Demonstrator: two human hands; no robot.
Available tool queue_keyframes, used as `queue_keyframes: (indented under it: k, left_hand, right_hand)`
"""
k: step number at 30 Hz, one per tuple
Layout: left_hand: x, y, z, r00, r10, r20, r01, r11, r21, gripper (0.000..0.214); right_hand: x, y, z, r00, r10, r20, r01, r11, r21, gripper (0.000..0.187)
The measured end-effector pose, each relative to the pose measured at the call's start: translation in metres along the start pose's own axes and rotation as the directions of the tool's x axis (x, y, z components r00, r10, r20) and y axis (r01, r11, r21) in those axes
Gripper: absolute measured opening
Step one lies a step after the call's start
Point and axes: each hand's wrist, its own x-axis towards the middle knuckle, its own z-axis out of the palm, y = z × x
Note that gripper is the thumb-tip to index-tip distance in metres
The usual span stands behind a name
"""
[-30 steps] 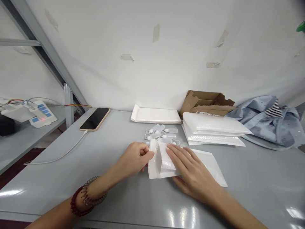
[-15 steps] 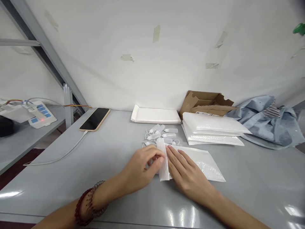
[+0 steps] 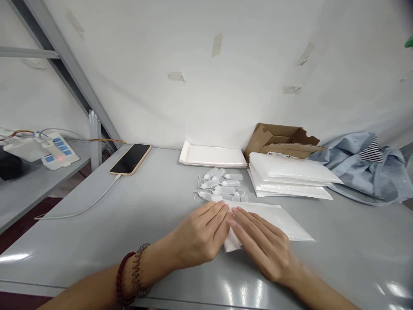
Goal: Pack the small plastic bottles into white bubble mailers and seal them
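A white bubble mailer (image 3: 285, 219) lies flat on the grey table, its left end turned over beneath my hands. My left hand (image 3: 206, 230) has its fingers bent and drawn together on the folded flap at that end. My right hand (image 3: 263, 241) rests on the mailer with its fingers stretched out, the tips nearly meeting those of my left hand. Part of the flap shows below the fingertips; the rest is covered. Just beyond the mailer lie several small clear plastic dropper bottles (image 3: 209, 184) with looped caps.
Behind the bottles lies a flat stack of white mailers (image 3: 213, 156). Puffed white mailers (image 3: 290, 172) are piled before an open cardboard box (image 3: 284, 137). Blue cloth (image 3: 364, 168) is at right. A phone (image 3: 130, 159) with a white cable (image 3: 93, 206) and a power strip (image 3: 61, 150) are at left.
The flap stood raised in my left hand and is now pressed down over the mailer. My left hand has shifted right, and both hands' fingertips have come together.
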Motion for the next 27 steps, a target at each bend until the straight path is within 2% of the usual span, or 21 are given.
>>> queue_keyframes:
  k: [3, 6, 8, 10, 13, 15, 18, 20, 21, 23, 25, 27]
  left_hand:
    - [0.000, 0.001, 0.003, 0.999, -0.032, -0.028, 0.030, 0.997, -0.076, 0.022]
    - [-0.002, -0.002, 0.009, 0.993, -0.116, -0.005, 0.113, 0.976, -0.185, 0.026]
    - [-0.003, -0.002, 0.012, 0.980, -0.191, 0.054, 0.199, 0.940, -0.276, 0.028]
    - [-0.001, 0.000, 0.010, 0.950, -0.277, 0.143, 0.312, 0.862, -0.400, 0.026]
    - [0.006, 0.008, 0.001, 0.866, -0.377, 0.329, 0.501, 0.656, -0.564, 0.023]
    - [0.012, 0.013, -0.006, 0.775, -0.419, 0.474, 0.631, 0.464, -0.622, 0.027]
    - [0.016, 0.020, -0.010, 0.617, -0.425, 0.662, 0.765, 0.128, -0.631, 0.034]
    - [0.016, 0.022, -0.009, 0.553, -0.394, 0.735, 0.786, -0.046, -0.616, 0.033]
    - [0.015, 0.023, -0.009, 0.540, -0.374, 0.754, 0.786, -0.096, -0.611, 0.033]
    - [0.014, 0.025, -0.008, 0.547, -0.351, 0.760, 0.778, -0.123, -0.616, 0.034]
    - [0.015, 0.027, -0.008, 0.572, -0.324, 0.753, 0.766, -0.115, -0.632, 0.036]
    - [0.018, 0.030, -0.008, 0.591, -0.265, 0.762, 0.750, -0.167, -0.640, 0.037]
  right_hand:
    - [0.001, -0.001, -0.006, 0.999, -0.037, 0.038, 0.036, 0.999, 0.035, 0.036]
    - [0.003, 0.002, -0.012, 1.000, -0.023, 0.008, 0.022, 0.998, 0.061, 0.037]
    - [0.004, 0.008, -0.015, 1.000, 0.006, 0.029, -0.009, 0.997, 0.080, 0.033]
    - [0.007, 0.018, -0.019, 0.995, 0.059, 0.078, -0.069, 0.988, 0.135, 0.029]
    - [0.012, 0.034, -0.027, 0.976, 0.157, 0.150, -0.187, 0.959, 0.214, 0.025]
    - [0.015, 0.039, -0.031, 0.960, 0.196, 0.200, -0.237, 0.949, 0.209, 0.021]
    - [0.016, 0.033, -0.034, 0.951, 0.242, 0.192, -0.253, 0.967, 0.035, 0.013]
    - [0.012, 0.021, -0.034, 0.957, 0.201, 0.207, -0.193, 0.979, -0.059, 0.028]
    - [0.010, 0.013, -0.033, 0.956, 0.165, 0.244, -0.154, 0.986, -0.063, 0.037]
    - [0.004, -0.002, -0.031, 0.939, 0.107, 0.327, -0.099, 0.994, -0.041, 0.046]
    - [0.000, -0.013, -0.030, 0.931, 0.094, 0.353, -0.071, 0.994, -0.078, 0.045]
    - [-0.003, -0.021, -0.032, 0.937, 0.069, 0.342, -0.028, 0.992, -0.123, 0.043]
